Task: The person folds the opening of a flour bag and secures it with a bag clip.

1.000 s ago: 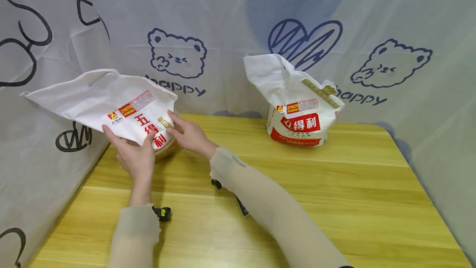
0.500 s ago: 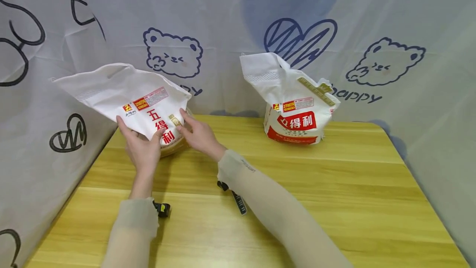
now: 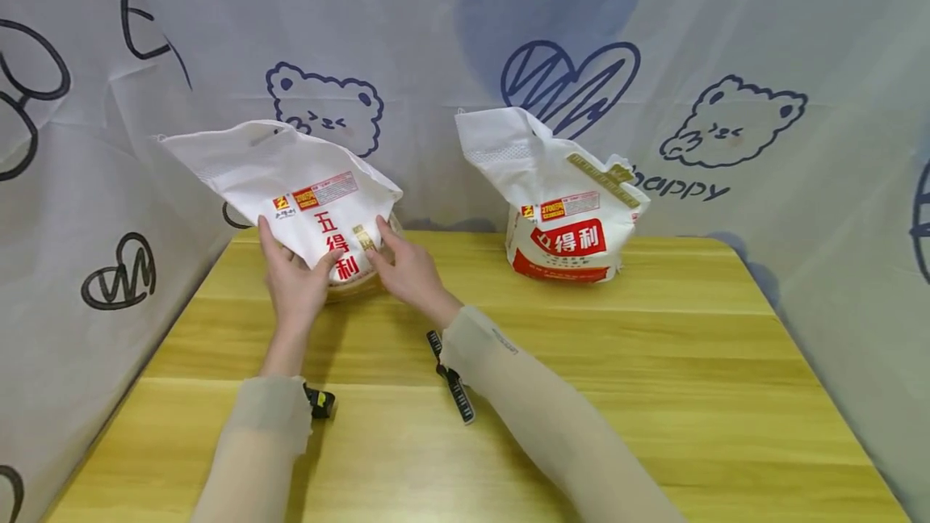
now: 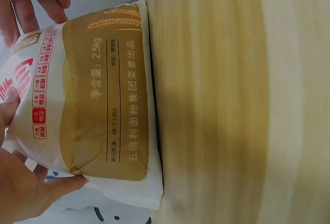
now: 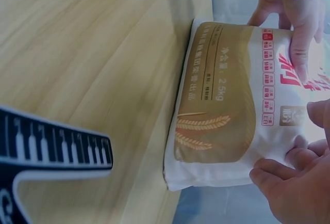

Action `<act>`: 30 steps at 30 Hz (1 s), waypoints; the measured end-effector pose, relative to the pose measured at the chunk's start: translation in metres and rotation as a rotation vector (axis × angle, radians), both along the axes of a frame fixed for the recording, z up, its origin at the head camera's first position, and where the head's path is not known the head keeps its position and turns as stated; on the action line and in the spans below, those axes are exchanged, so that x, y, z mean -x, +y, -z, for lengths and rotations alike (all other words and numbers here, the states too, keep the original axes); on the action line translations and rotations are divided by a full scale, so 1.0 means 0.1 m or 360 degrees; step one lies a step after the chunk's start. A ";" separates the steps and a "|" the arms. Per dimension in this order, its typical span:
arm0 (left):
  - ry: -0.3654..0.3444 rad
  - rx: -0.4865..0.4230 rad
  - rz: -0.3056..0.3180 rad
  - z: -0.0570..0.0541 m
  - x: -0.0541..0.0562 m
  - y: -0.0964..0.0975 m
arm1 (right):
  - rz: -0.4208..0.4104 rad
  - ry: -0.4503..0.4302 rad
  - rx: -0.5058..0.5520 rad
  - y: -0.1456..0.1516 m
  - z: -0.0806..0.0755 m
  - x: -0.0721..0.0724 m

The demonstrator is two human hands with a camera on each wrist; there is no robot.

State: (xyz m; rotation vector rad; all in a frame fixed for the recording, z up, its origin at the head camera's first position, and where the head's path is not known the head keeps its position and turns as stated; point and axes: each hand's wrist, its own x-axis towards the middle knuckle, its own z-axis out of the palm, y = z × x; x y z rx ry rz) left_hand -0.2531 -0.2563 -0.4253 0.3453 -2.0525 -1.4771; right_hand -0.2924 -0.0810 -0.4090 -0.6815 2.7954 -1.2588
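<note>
White bag [image 3: 301, 196], red-lettered, gold-based, in the grip of left fingers [image 3: 270, 244] and right fingers [image 3: 395, 240]

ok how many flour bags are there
2: the held bag, between the left hand and right hand, and the other bag, farther right on the table.

Creased pale grey-white fabric backdrop [image 3: 417, 14] behind yellow wood-grain tabletop [image 3: 668, 361], more of same cloth along left and right sides. Printed on back: solid pale-blue heart [image 3: 545, 6], dark-blue scribbled heart outline [image 3: 570, 87], right-hand curly-edged bear face [image 3: 734, 131], dark "happy" lettering [image 3: 683, 186] below. Left cloth: black-outlined heart [image 3: 119, 271]. Tabletop's far right corner rounded; soft pale sheen near front edge.
</note>
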 end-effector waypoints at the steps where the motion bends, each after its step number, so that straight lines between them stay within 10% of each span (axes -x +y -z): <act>1: -0.0014 -0.0006 0.0026 0.00 0.01 0.01 | 0.0019 -0.0012 0.0001 0.02 0.00 -0.01; 14: -0.0061 -0.0107 0.0305 0.00 0.23 0.19 | 0.0179 -0.0066 0.0042 0.32 -0.02 -0.05; 30: -0.0012 -0.0036 0.0398 0.06 0.25 0.62 | 0.0266 -0.0051 0.0071 0.78 0.01 -0.10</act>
